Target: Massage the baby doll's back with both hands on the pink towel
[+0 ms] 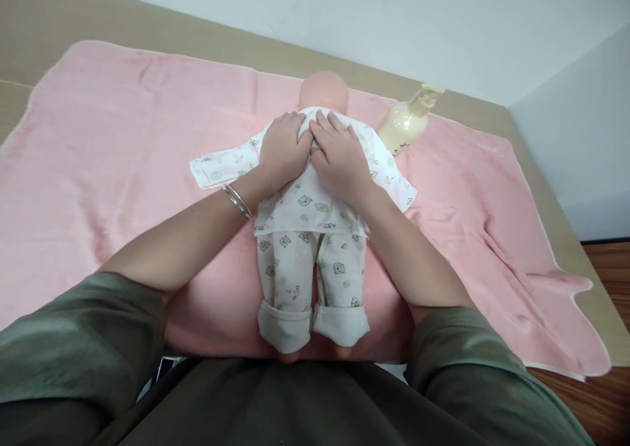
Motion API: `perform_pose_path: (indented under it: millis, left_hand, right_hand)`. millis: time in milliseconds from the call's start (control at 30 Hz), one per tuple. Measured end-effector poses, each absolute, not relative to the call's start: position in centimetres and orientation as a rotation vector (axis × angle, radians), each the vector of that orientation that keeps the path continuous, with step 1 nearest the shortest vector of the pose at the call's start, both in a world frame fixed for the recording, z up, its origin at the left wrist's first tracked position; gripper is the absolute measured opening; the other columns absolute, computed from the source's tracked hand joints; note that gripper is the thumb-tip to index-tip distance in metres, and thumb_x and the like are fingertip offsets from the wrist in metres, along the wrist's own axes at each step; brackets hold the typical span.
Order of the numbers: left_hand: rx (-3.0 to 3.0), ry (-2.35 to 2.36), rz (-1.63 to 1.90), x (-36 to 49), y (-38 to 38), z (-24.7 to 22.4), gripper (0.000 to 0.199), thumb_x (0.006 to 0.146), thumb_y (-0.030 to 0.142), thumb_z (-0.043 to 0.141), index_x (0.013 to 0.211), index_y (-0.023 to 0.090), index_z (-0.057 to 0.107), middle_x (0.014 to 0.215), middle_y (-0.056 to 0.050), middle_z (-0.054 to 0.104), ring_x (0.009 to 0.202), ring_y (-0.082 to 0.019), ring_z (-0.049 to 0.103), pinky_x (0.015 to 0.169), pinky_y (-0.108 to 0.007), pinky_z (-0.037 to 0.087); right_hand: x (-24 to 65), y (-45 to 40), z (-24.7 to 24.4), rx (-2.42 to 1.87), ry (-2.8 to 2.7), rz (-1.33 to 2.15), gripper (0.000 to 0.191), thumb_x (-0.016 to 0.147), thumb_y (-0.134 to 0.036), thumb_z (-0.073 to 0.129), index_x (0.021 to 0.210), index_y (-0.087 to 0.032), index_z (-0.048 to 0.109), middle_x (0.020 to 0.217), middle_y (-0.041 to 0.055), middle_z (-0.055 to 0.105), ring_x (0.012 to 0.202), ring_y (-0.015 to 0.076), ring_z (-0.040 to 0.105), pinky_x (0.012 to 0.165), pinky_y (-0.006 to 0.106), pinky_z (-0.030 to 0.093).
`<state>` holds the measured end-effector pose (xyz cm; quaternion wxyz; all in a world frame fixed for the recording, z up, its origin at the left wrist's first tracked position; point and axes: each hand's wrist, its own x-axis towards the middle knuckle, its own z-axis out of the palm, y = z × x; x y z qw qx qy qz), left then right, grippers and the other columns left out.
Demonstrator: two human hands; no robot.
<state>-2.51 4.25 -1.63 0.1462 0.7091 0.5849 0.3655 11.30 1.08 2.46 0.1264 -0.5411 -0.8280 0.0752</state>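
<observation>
A baby doll (323, 92) lies on the pink blanket, its bald head away from me and its feet toward me. It wears a white printed top (310, 206) and matching trousers (290, 269) with turned-up cuffs. Across the left upper part of the top rests my left hand (285, 145), palm down, fingers pointing to the doll's head. My right hand (342, 161) lies flat beside it, fingers stretched out on the cloth. The two hands are close together at the middle, and neither grasps anything. No face of the doll shows.
The pink blanket (147, 138) covers most of the wooden table (197, 26). A cream pump bottle (403, 121) lies tilted by the doll's right-hand sleeve. A white wall (394, 26) stands behind the table. The blanket's corner hangs over the table edge at right.
</observation>
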Motion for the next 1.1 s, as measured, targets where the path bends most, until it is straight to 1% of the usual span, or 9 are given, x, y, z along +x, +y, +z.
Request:
perform_pose_path:
  millis: [167,300,433,500,567,667,733,867,1100]
  left_hand:
    - [2.051,1.671,1.161,-2.3,4.8,-2.5,0.042,0.094,0.031,0.042,0.124,0.019,0.069,0.127,-0.014,0.073,0.128,-0.032,0.064,0.122,-0.050,0.044]
    - [2.049,1.687,1.191,-2.4,5.0,-3.0,0.040,0.095,0.031,0.043,0.123,0.020,0.070,0.128,-0.012,0.074,0.126,-0.030,0.065,0.121,-0.047,0.047]
    - [2.076,1.706,1.111,-2.1,4.1,-2.0,0.040,0.099,0.032,0.040,0.126,0.021,0.068,0.131,-0.014,0.073,0.130,-0.031,0.063,0.123,-0.050,0.045]
    - [2.095,1.768,0.980,-1.6,2.9,-0.9,0.046,0.101,0.030,0.039,0.137,0.017,0.063,0.144,-0.016,0.066,0.143,-0.033,0.055,0.129,-0.051,0.038]
    - [2.139,1.843,0.816,-0.9,1.5,0.2,0.055,0.101,0.024,0.035,0.149,0.009,0.054,0.159,-0.018,0.054,0.158,-0.034,0.039,0.137,-0.054,0.024]
    - [2.261,1.833,0.777,-0.2,0.0,0.9,0.059,0.100,0.024,0.029,0.151,0.007,0.052,0.169,-0.017,0.042,0.167,-0.034,0.019,0.141,-0.059,0.008]
    - [2.292,1.731,0.868,0.0,-0.3,0.7,0.060,0.101,0.030,0.024,0.149,0.010,0.053,0.167,-0.015,0.046,0.165,-0.032,0.026,0.140,-0.058,0.012]
    - [2.221,1.663,0.882,-0.2,0.6,-0.3,0.066,0.100,0.036,0.016,0.151,0.011,0.048,0.165,-0.013,0.049,0.160,-0.029,0.037,0.140,-0.052,0.020]
    - [2.193,1.557,1.004,-1.6,2.0,-1.3,0.053,0.102,0.040,0.033,0.145,0.022,0.058,0.163,-0.012,0.053,0.158,-0.033,0.041,0.136,-0.057,0.024]
  right_hand:
    - [13.2,3.8,1.4,-1.507,-2.294,0.222,0.057,0.103,-0.035,0.034,0.156,-0.023,0.050,0.173,0.0054,0.039,0.164,0.0307,0.032,0.136,0.063,0.024]
    - [13.2,3.6,1.2,-1.513,-2.288,0.206,0.058,0.103,-0.036,0.036,0.157,-0.020,0.050,0.173,0.0069,0.038,0.163,0.0316,0.034,0.135,0.062,0.026]
    - [13.0,3.2,1.4,-1.529,-2.284,0.203,0.057,0.104,-0.037,0.035,0.157,-0.020,0.050,0.173,0.0062,0.038,0.163,0.0312,0.034,0.136,0.061,0.025]
    - [13.1,3.2,1.4,-1.532,-2.285,0.204,0.058,0.106,-0.039,0.033,0.157,-0.019,0.050,0.173,0.0078,0.039,0.163,0.0308,0.034,0.136,0.059,0.025]
    - [13.3,3.4,1.3,-1.509,-2.285,0.208,0.057,0.108,-0.042,0.031,0.157,-0.020,0.050,0.172,0.0080,0.040,0.163,0.0303,0.034,0.136,0.059,0.026]
    - [13.5,3.6,1.1,-1.466,-2.275,0.213,0.055,0.109,-0.045,0.029,0.156,-0.026,0.052,0.171,0.0037,0.043,0.162,0.0294,0.036,0.135,0.060,0.028]
    - [13.5,3.7,1.2,-1.478,-2.272,0.224,0.054,0.108,-0.040,0.031,0.156,-0.027,0.052,0.171,0.0023,0.042,0.162,0.0289,0.036,0.136,0.059,0.028]
    - [12.9,3.2,1.8,-1.578,-2.281,0.244,0.059,0.102,-0.024,0.036,0.160,-0.017,0.047,0.173,0.0078,0.037,0.163,0.0305,0.033,0.137,0.058,0.025]
    - [12.1,1.2,2.1,-1.634,-2.270,0.112,0.055,0.104,-0.023,0.029,0.151,-0.006,0.052,0.162,0.0193,0.051,0.158,0.0345,0.042,0.136,0.055,0.034]
